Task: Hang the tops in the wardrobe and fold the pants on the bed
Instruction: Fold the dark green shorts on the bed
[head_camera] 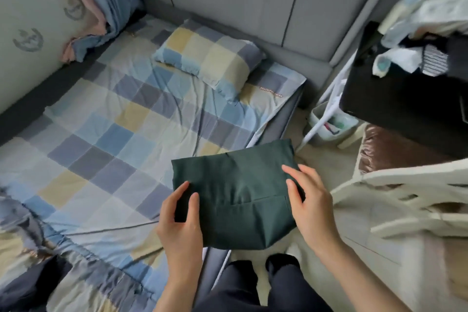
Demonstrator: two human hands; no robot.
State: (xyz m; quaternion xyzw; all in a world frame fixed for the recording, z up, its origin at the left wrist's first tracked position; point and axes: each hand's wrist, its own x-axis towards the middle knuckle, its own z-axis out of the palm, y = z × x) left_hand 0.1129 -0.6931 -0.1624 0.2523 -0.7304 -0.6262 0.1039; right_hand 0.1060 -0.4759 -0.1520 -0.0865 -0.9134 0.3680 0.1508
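A dark green pair of pants (238, 192), folded into a flat rectangle, is held above the bed's right edge. My left hand (179, 220) grips its left side, thumb on top. My right hand (309, 200) holds its right side, fingers spread over the cloth. The bed (106, 134) has a blue, yellow and grey checked sheet. A dark navy garment (27, 284) lies at the bottom left corner of the bed.
A checked pillow (210, 58) lies by the grey padded headboard (240, 0). A black cabinet (405, 99) with socks and cloths on top stands at the right. A white plastic chair (410, 200) is close by my right arm. Curtains (101, 2) hang at the upper left.
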